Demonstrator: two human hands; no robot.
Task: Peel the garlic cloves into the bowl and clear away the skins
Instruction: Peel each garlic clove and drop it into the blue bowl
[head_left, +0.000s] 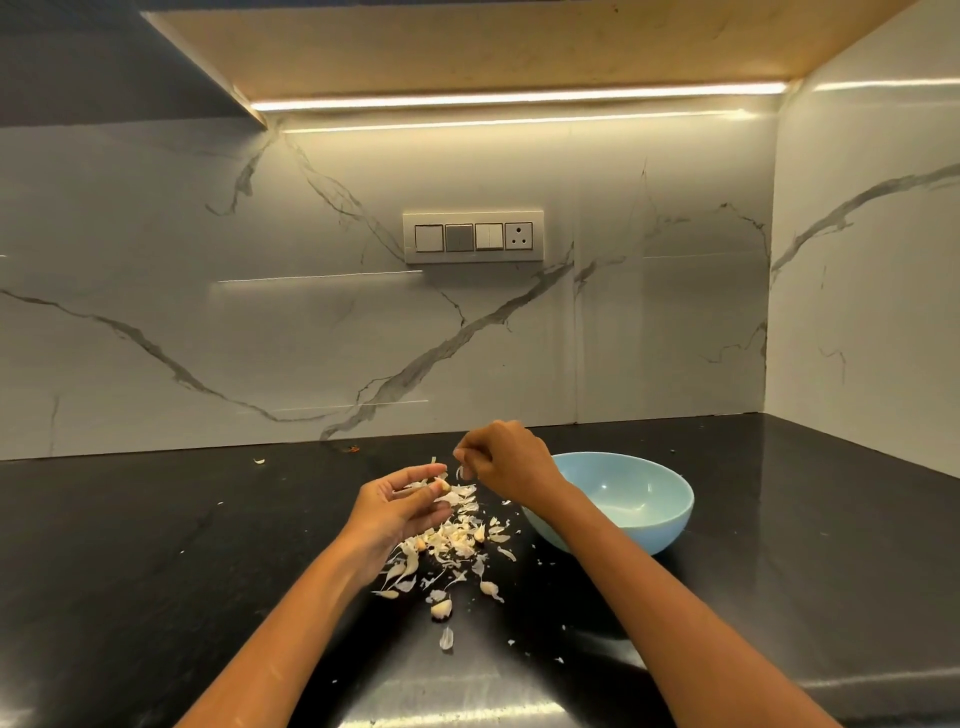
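My left hand (397, 506) holds a garlic clove (443, 485) at its fingertips above the counter. Just to the right of it, my right hand (506, 462) pinches a thin strip of skin (460, 473) that hangs from its fingers. Below both hands lies a pile of papery garlic skins (457, 538) with a few unpeeled cloves among them, one clove (440, 608) nearer to me. A light blue bowl (654, 525) stands right of the pile, behind my right forearm; the part of its inside that I see holds nothing.
The black stone counter (156, 545) runs to a white marble backsplash with a switch panel (472, 237) and meets a side wall at the right. Small skin flakes are scattered around, one stray piece (258, 461) far left by the wall.
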